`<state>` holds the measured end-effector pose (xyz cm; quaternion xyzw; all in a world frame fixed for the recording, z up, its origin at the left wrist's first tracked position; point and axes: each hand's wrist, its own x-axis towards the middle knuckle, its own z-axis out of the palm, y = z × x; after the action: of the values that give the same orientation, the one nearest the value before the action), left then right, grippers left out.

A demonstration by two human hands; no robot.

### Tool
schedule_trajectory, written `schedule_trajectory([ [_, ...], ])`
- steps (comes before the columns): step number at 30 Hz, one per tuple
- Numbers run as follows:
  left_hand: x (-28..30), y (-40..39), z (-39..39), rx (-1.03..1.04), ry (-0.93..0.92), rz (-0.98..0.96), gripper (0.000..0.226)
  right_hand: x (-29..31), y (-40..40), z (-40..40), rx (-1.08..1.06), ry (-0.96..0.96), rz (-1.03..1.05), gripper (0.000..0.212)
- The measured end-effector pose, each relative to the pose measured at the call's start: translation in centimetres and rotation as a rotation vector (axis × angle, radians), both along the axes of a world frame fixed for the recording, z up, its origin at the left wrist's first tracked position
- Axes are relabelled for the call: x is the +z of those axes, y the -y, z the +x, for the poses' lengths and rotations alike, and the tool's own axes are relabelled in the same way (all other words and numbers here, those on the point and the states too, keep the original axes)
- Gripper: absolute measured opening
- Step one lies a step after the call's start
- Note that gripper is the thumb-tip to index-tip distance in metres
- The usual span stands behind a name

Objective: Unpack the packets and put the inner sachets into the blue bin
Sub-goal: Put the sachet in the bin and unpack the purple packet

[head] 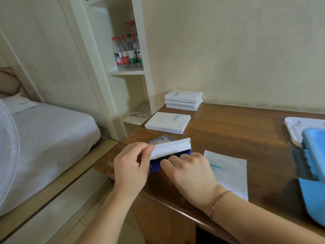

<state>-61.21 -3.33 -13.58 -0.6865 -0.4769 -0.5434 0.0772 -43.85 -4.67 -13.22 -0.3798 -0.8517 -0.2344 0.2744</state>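
A white packet point(171, 147) with a dark blue inside lies at the near left edge of the brown table point(237, 131). My left hand point(131, 166) pinches its raised white flap at the left end. My right hand point(190, 173) has its fingers curled over the blue part point(154, 165), reaching into the opening. A flat white sachet point(230, 171) with a teal label lies on the table just right of my right hand. The blue bin point(314, 175) stands at the right edge, partly cut off. Another white packet point(168, 122) lies behind, and a stack of three packets point(183, 99) sits by the wall.
A white tray point(295, 127) lies behind the blue bin. A white shelf unit point(130, 71) with several water bottles point(127, 51) stands left of the table. A bed point(44, 138) and a white fan point(7, 155) are on the left.
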Motion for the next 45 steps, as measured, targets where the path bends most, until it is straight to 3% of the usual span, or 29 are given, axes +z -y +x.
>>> schedule_trajectory([
  [7,-0.6,-0.3,-0.6,-0.021,0.005,-0.060,0.044,-0.3,0.9,1.3,0.038,0.049,0.151,0.011],
  [11,-1.4,-0.6,-1.3,-0.025,-0.015,-0.134,0.039,-0.4,3.2,2.7,0.114,-0.017,0.248,0.018],
  [16,-3.4,-0.5,-1.5,-0.103,-0.067,-0.232,0.034,-1.3,3.9,4.2,0.173,-0.002,0.202,0.022],
  [21,-3.6,0.8,-1.5,-0.216,-0.222,-0.358,0.052,-0.9,4.0,4.9,0.186,-0.043,0.121,0.016],
  [24,-3.6,1.7,-2.1,-0.325,-0.185,-0.515,0.066,1.6,4.4,5.3,0.181,-0.187,0.122,0.014],
  [26,-3.1,2.3,-1.9,-0.336,-0.146,-0.509,0.065,3.9,4.2,5.4,0.125,-0.305,0.100,0.010],
  [28,-1.7,3.0,-0.7,-0.409,-0.009,-0.500,0.065,6.4,3.9,5.8,0.032,-0.455,0.029,0.006],
  [31,1.9,3.6,2.0,-0.478,0.276,-0.555,0.056,9.6,3.2,7.0,-0.015,-0.782,-0.252,0.011],
  [34,4.9,3.4,3.9,-0.491,0.353,-0.598,0.041,11.3,3.0,8.9,0.008,-0.977,-0.445,0.014],
  [37,6.6,3.2,5.6,-0.599,0.505,-0.658,0.031,12.4,4.3,11.1,0.030,-1.087,-0.395,0.010],
  [40,8.0,3.2,8.5,-0.722,0.879,-0.658,0.018,11.9,6.5,13.4,0.057,-1.305,-0.210,0.042],
  [42,9.0,3.7,11.0,-0.808,1.090,-0.689,0.024,11.1,8.0,14.0,0.063,-1.336,-0.322,0.051],
  [45,9.7,5.0,15.1,-0.868,1.081,-0.739,0.028,10.0,9.3,14.2,0.002,-1.144,-0.591,0.045],
])
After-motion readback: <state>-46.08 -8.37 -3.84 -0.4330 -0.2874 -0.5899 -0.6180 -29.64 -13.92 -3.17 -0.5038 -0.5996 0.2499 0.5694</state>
